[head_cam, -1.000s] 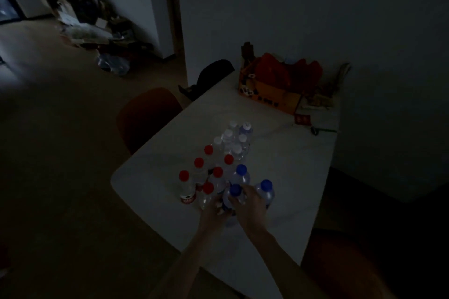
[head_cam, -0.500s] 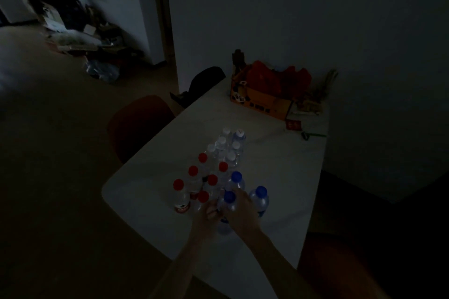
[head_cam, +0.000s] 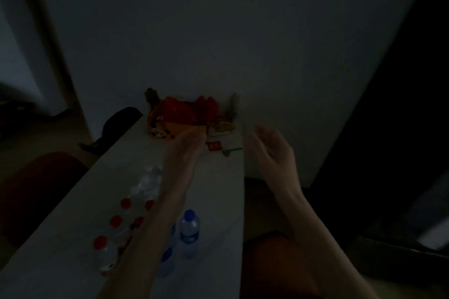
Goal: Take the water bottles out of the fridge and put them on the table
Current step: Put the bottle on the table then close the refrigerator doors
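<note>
While bottles (head_cam: 189,233) crowd the table (head_cam: 218,201) (left edge), both hands (head_cam: 272,148) hover empty — right side bare.

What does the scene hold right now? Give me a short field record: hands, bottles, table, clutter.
left hand: raised over the table, empty, fingers relaxed
right hand: raised beside the table edge, empty, open
bottles: clustered upright on the table; red, white and blue caps
table: white, by the wall
clutter: orange box at the far end

Head view, one camera.
I'm looking forward and down along the table (head_cam: 218,201) from its near end, close in, toward the wall.
</note>
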